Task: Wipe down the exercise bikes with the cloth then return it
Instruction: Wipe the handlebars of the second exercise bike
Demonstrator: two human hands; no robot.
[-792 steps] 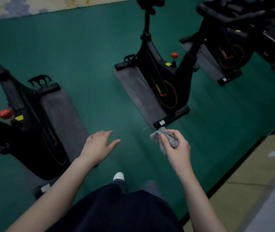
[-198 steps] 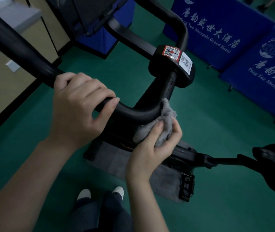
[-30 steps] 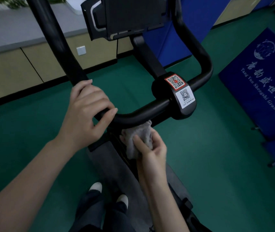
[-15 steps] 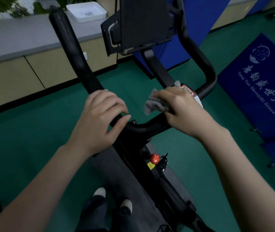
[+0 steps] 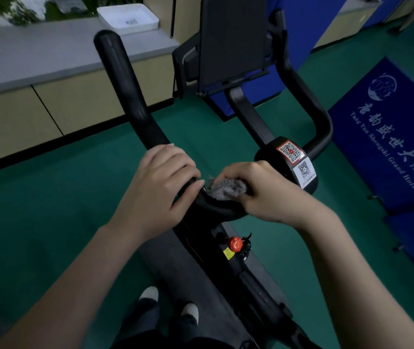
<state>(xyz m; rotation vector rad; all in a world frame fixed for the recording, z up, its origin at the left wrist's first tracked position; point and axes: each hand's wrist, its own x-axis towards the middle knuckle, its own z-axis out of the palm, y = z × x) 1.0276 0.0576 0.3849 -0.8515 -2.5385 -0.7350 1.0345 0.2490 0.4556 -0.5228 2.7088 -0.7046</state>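
A black exercise bike stands right in front of me, its handlebar (image 5: 135, 104) curving from upper left down to the middle and up again on the right. My left hand (image 5: 160, 182) is wrapped around the left bar. Beside it my right hand (image 5: 263, 190) presses a bunched grey cloth (image 5: 226, 188) onto the top of the bar's lower curve, just left of the hub with QR stickers (image 5: 294, 162). Most of the cloth is hidden under my fingers. A dark screen holder (image 5: 231, 41) rises behind.
A red knob (image 5: 234, 244) sits on the bike's frame below the bar, above a grey floor mat (image 5: 175, 270). Blue banners (image 5: 387, 137) lie on the green floor at right. A grey counter (image 5: 49, 54) with a white tray (image 5: 127, 17) runs along the back left.
My right hand came up from under the bar with the cloth, went over the hub, and now presses the cloth on the bar closer to my left hand. The left hand kept its grip.
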